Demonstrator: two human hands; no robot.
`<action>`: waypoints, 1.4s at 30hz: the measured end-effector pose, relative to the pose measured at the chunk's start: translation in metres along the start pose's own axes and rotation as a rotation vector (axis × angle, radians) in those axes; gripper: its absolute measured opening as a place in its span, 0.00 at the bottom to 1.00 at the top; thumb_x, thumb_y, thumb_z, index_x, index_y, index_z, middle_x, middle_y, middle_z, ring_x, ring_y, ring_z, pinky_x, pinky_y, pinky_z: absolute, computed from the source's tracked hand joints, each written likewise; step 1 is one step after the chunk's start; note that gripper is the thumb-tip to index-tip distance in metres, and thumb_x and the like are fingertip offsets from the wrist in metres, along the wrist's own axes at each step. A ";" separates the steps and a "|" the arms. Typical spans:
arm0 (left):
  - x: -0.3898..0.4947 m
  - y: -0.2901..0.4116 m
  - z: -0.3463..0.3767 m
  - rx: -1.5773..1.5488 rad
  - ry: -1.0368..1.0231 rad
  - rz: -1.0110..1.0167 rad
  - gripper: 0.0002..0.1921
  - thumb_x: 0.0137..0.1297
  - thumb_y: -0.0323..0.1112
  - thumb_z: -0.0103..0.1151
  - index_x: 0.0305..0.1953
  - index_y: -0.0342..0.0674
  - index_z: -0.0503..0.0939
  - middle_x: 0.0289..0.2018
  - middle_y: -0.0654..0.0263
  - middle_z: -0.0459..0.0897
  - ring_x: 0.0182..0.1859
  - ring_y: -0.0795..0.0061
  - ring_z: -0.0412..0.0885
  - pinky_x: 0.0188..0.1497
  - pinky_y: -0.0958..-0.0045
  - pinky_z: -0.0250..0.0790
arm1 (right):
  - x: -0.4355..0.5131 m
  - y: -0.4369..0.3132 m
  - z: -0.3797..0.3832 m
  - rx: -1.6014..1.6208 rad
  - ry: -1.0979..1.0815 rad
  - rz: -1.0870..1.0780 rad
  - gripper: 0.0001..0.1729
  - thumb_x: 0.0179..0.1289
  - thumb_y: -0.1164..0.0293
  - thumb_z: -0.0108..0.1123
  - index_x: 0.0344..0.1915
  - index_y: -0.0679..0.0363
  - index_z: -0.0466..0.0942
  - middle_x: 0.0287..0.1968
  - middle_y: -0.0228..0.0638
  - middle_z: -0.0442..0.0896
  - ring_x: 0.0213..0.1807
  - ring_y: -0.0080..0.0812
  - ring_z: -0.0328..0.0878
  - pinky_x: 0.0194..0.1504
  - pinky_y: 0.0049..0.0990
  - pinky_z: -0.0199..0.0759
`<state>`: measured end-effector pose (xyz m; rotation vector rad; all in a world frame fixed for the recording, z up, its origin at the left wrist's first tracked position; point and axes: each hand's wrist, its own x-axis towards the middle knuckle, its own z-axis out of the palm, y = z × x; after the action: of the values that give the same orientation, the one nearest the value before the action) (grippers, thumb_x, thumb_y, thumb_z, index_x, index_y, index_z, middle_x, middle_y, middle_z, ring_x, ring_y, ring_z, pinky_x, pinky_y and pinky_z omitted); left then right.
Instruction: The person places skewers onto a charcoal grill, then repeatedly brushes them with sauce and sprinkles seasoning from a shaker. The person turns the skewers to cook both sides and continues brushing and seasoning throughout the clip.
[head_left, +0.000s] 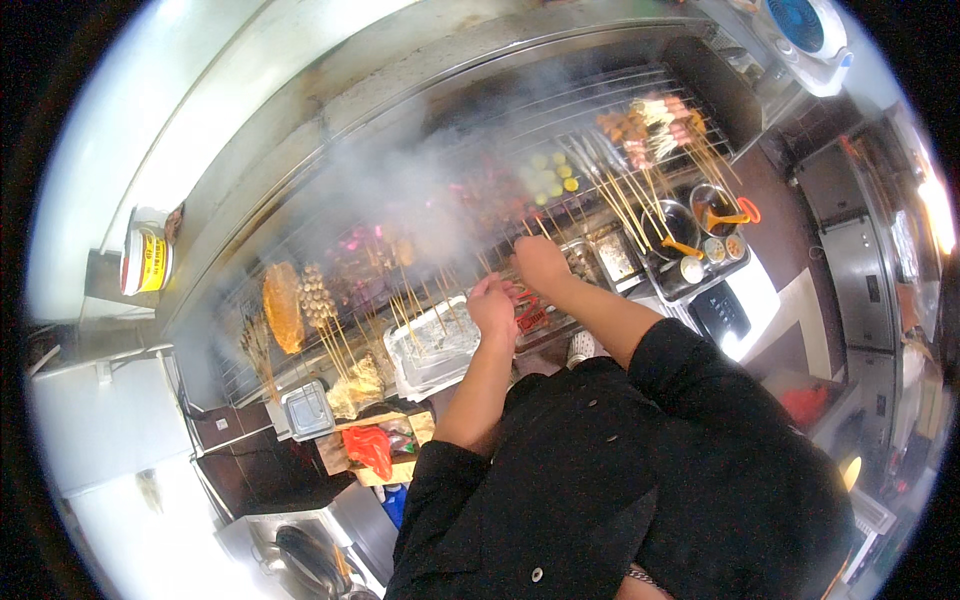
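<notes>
A long charcoal grill (600, 97) with a metal rack lies before me, partly veiled by smoke. My right hand (541, 264) is closed at the lower ends of bamboo skewers (541, 226) by the grill's front edge. Just left of it, my left hand (493, 306) has curled fingers near another skewer end (484, 262); whether it grips that stick is unclear. Smoke blurs the food above both hands. Beyond my right hand lie green and yellow vegetable slices (553, 176) and skewered fish (592, 156).
More skewers (660, 124) rest at the grill's right end; a flat orange-brown piece (283, 307) and skewered small balls (313, 292) lie left. A foil-lined tray (435, 349) stands in front. Sauce bowls (671, 225) with brushes sit right. A yellow-labelled tub (146, 259) stands far left.
</notes>
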<state>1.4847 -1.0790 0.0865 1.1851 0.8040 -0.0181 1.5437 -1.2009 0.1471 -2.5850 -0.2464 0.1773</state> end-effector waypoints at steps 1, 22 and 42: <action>-0.002 0.001 0.000 0.005 -0.002 0.014 0.11 0.76 0.31 0.54 0.51 0.29 0.78 0.31 0.61 0.83 0.27 0.74 0.79 0.24 0.74 0.70 | 0.001 0.001 0.000 0.027 0.010 0.007 0.11 0.64 0.69 0.59 0.30 0.66 0.84 0.34 0.56 0.85 0.42 0.57 0.84 0.45 0.48 0.79; 0.021 -0.018 0.013 -0.139 -0.071 -0.231 0.13 0.74 0.40 0.60 0.52 0.40 0.77 0.37 0.66 0.83 0.25 0.74 0.77 0.19 0.72 0.65 | 0.005 0.006 0.006 0.073 -0.007 -0.062 0.14 0.64 0.67 0.58 0.33 0.66 0.86 0.35 0.55 0.86 0.40 0.57 0.86 0.46 0.47 0.80; 0.036 -0.028 0.027 -0.430 -0.344 -0.267 0.11 0.80 0.42 0.50 0.54 0.47 0.77 0.33 0.75 0.74 0.30 0.76 0.67 0.32 0.71 0.61 | 0.010 0.004 -0.024 -0.055 0.119 0.101 0.10 0.61 0.69 0.59 0.34 0.63 0.84 0.34 0.51 0.87 0.36 0.53 0.87 0.39 0.46 0.82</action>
<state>1.5141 -1.0992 0.0473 0.6392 0.6155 -0.2511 1.5579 -1.2145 0.1649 -2.6533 -0.0784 0.0534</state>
